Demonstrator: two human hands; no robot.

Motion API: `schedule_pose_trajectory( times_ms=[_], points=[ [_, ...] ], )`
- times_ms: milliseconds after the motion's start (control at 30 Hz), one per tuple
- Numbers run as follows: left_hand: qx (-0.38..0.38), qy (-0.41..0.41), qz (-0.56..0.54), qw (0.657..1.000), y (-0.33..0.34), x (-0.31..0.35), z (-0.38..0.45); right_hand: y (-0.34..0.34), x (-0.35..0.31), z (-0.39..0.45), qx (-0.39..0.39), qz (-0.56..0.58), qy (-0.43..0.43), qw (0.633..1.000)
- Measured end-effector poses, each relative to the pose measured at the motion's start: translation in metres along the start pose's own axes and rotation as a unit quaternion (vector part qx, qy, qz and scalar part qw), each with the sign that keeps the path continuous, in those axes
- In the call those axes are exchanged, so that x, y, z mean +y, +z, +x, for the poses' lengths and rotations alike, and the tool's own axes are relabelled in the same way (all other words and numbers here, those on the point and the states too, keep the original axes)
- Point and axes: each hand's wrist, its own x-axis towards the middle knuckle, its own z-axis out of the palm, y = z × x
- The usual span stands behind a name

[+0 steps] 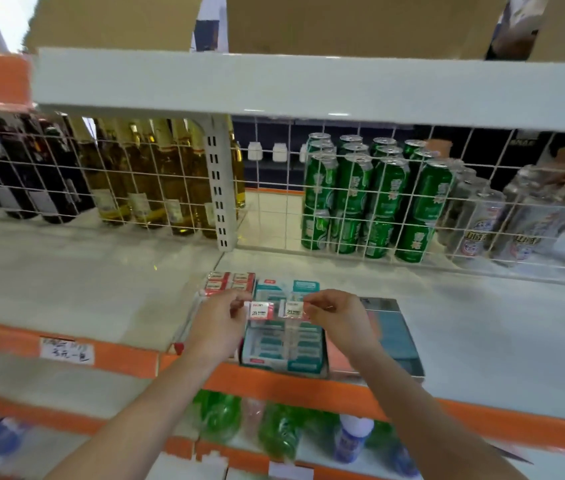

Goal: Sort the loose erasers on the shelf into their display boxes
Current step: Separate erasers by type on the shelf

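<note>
Above the shelf's front edge my left hand [220, 318] pinches a red-and-white 2B eraser [262, 310], and my right hand [338, 315] pinches a second wrapped eraser [294, 309] beside it. The two erasers hover side by side over a teal display box [282, 344] filled with teal-sleeved erasers. A red display box [230, 281] holding red-sleeved erasers stands behind my left hand, partly hidden by it. A flat teal lid or box [395, 334] lies right of the teal display box.
A white wire grid [360, 209] closes the back of the white shelf [83, 289]; behind it stand wine bottles, oil bottles, green cans [371, 199] and silver cans. An orange price rail [128, 358] runs along the front edge. Green bottles sit on the shelf below.
</note>
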Motion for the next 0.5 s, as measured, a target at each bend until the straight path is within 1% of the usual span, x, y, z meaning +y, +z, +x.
schedule_pose_trajectory(
  times_ms=[133,267,400,500],
  points=[
    [0.015,-0.006,0.028,0.999,-0.021,-0.025,0.015,0.037,-0.012,0.013,-0.010,-0.023,-0.005,1.000],
    [0.012,-0.010,0.043,0.999,-0.029,-0.042,0.028,0.067,-0.018,0.029,-0.023,-0.065,0.004,0.998],
    [0.012,-0.010,0.064,0.998,-0.032,-0.052,0.039,0.085,-0.020,0.040,-0.032,-0.102,0.008,0.994],
    [0.017,0.008,0.097,0.995,-0.032,-0.060,0.046,0.092,-0.020,0.045,-0.019,-0.152,-0.006,0.988]
  ],
)
